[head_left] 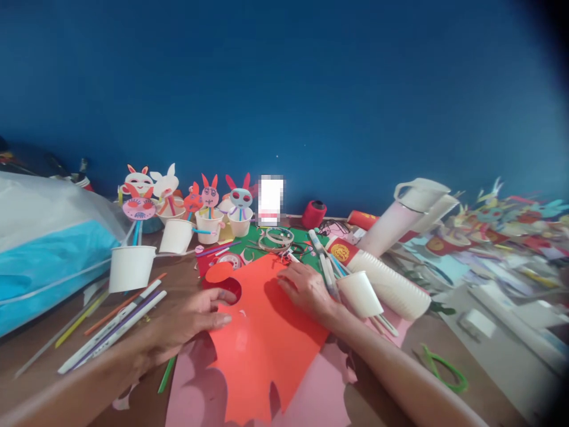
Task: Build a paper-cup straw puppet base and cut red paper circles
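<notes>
A bright orange-red sheet of paper (267, 332) with curved cutouts along its edges lies in front of me, over a pink sheet (191, 385). My left hand (200, 314) is at its left edge, thumb and fingers apart, fingertips by a round cutout. My right hand (306, 287) rests flat on the upper right of the orange-red sheet, fingers stretched out. Several paper animal faces stand beyond in white paper cups, among them a pink rabbit face (210, 197) and a light-blue one with red ears (240, 198).
Markers (115, 326) lie on the left beside a blue-and-white plastic bag (53, 261). On the right are a stack of paper cups (386, 281), a single white cup (361, 295), a white jug (400, 213) and green-handled scissors (444, 370). A blue wall (284, 89) rises behind.
</notes>
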A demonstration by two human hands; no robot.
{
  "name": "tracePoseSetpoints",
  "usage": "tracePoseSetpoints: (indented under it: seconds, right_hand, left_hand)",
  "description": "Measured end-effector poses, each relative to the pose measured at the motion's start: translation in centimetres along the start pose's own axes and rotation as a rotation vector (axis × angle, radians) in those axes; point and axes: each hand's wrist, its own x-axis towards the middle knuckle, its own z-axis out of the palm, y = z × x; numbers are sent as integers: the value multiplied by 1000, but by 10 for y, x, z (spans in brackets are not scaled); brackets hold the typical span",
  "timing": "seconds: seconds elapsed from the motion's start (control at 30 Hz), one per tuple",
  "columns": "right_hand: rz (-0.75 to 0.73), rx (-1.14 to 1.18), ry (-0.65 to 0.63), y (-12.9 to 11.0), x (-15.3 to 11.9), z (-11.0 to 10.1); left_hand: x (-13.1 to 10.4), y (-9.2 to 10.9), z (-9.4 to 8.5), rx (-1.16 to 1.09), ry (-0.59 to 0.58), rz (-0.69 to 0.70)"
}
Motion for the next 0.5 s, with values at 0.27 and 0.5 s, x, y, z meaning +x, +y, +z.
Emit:
tracePoseSetpoints:
  seconds: [0.27,0.5]
  right_hand:
    - [22,-11,-31,-2,2,-1]
    - [93,14,-49,3,5,-13]
  left_hand:
    - [2,-8,18,-178,24,-75]
    - [-3,-10,12,-191,-33,-124]
